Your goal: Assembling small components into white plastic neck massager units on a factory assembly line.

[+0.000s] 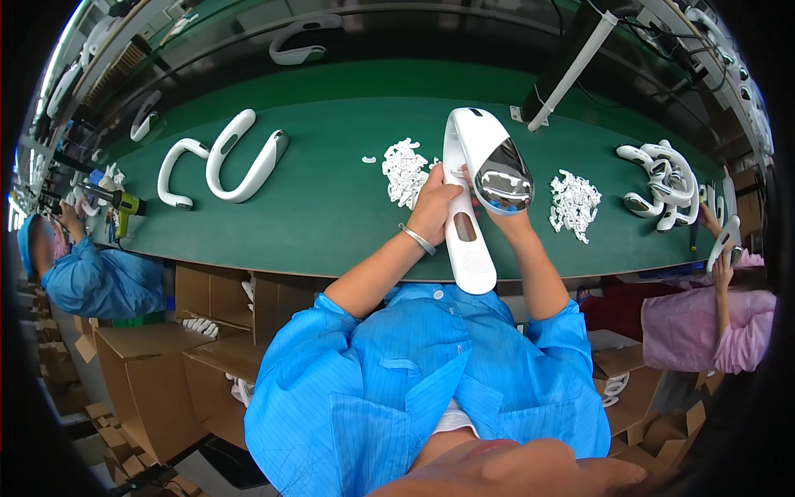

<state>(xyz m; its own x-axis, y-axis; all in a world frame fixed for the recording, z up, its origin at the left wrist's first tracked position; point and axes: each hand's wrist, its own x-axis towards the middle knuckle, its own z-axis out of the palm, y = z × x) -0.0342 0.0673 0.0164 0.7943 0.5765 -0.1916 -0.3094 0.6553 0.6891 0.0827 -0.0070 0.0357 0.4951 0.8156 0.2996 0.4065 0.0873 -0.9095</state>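
Observation:
I hold a white U-shaped plastic device (469,257), shaped like a neck massager, over the near middle of the green bench. One end has a glossy mirror-like cover; the other has an oblong opening and a patch of small holes. My left hand (433,204) is closed round its left side, thumb on top. My right hand (508,222) is closed on it from behind the mirrored end, which hides most of its fingers. A heap of small white plastic parts (405,172) lies just left of the device, and a second heap (575,205) lies to its right.
On the green bench (331,224), white U-shaped pieces (246,166) rest at the left and a cluster of them (667,184) at the right. A metal post (571,74) stands behind. Co-workers sit at both sides; a green power tool (126,207) is at the left one. Cardboard boxes (149,389) stand below.

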